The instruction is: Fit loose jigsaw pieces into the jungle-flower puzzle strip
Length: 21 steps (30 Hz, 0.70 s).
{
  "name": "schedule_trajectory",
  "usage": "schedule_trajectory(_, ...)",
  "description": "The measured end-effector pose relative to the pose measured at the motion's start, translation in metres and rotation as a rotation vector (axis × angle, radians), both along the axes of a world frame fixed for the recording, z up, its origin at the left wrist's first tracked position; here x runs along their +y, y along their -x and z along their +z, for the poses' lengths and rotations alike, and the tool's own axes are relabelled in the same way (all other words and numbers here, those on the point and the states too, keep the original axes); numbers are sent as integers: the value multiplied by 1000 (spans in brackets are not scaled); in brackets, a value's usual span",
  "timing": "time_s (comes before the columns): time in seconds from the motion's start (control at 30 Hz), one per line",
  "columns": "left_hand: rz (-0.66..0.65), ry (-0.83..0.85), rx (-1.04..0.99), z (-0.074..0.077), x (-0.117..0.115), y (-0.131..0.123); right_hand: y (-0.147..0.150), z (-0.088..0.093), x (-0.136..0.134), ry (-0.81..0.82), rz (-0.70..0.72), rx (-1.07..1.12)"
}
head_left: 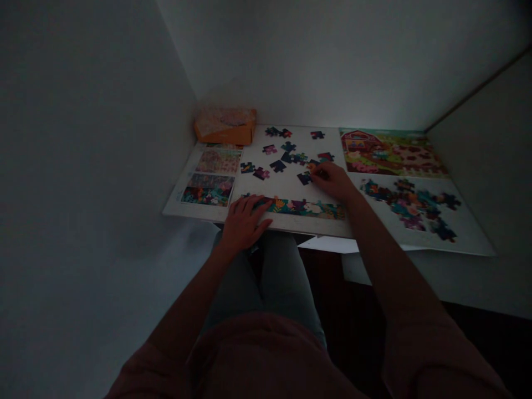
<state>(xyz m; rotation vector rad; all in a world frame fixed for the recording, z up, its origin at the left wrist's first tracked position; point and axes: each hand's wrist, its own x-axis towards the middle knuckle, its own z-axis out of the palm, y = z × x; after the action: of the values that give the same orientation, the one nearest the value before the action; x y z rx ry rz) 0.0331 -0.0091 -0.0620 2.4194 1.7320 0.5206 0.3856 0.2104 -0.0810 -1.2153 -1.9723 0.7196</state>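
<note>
My left hand [245, 220] lies with fingers spread over the left end of a joined strip of jigsaw pieces [313, 207], close to the table's front edge. The strip shows colourful plants and a white animal, and its left end is partly hidden under my fingers. Farther right, my right hand [332, 180] is closed in a pinch on a dark jigsaw piece [305, 178], among the loose pieces. Other loose pieces lie beyond, including a dark blue one [277, 165] and a pink one [261, 173]. My right fingers partly cover the pieces beside them.
An orange box [226, 127] stands at the back left, with a printed picture sheet [208, 188] in front of it. On the right are a farm picture [390, 152] and a heap of jigsaw pieces [411, 205]. Walls enclose the white table [286, 223] at the back and left.
</note>
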Motion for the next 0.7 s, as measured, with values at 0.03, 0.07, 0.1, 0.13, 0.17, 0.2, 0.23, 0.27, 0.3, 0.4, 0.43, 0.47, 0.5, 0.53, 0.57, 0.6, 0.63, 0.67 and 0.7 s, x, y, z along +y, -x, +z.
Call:
schedule_trajectory(0.03, -1, -5, 1, -1, 0, 0, 0, 0, 0, -15, 11, -20)
schedule_trajectory(0.07, -1, -11, 7, -2, 1, 0, 1, 0, 1, -24, 13, -32)
schedule_trajectory(0.1, -2, -18, 16, -2, 1, 0, 1, 0, 1, -25, 3, -37)
schedule_trajectory(0.13, -3, -25, 25, -3, 1, 0, 2, 0, 0, -20, -15, -36)
schedule_trajectory(0.17, -3, -31, 32, -3, 1, 0, 3, 0, 0, -10, -40, -33)
schedule_trajectory(0.2, -3, -37, 37, -3, 0, -1, 4, 1, -1, 1, -65, -29)
schedule_trajectory(0.23, -3, -42, 40, -3, 0, -1, 5, 1, -2, 8, -87, -27)
schedule_trajectory(0.27, -3, -48, 42, -3, 0, -1, 6, 1, -2, 12, -102, -29)
schedule_trajectory(0.3, -3, -54, 44, -3, 0, -2, 7, 2, -3, 15, -111, -36)
schedule_trajectory(0.4, 5, -73, 54, -3, 0, -3, 9, 8, -3, 34, -127, -74)
schedule_trajectory(0.43, 12, -77, 57, -3, 0, -3, 10, 12, -2, 52, -129, -88)
schedule_trajectory(0.47, 18, -78, 60, -3, 0, -4, 11, 15, -2, 78, -131, -100)
schedule_trajectory(0.5, 24, -80, 62, -3, 0, -4, 12, 18, -2, 106, -131, -109)
schedule_trajectory(0.53, 27, -83, 60, -3, 0, -4, 12, 22, -2, 129, -127, -116)
schedule_trajectory(0.57, 27, -88, 57, -2, 0, -5, 11, 24, -4, 138, -119, -121)
schedule_trajectory(0.6, 27, -95, 52, -3, 0, -5, 9, 26, -6, 130, -111, -123)
schedule_trajectory(0.63, 27, -103, 46, -3, 0, -5, 6, 28, -10, 109, -106, -125)
schedule_trajectory(0.67, 30, -111, 37, -3, 1, -5, 0, 29, -15, 79, -108, -128)
schedule_trajectory(0.7, 32, -119, 27, -4, 1, -5, -7, 29, -23, 53, -116, -135)
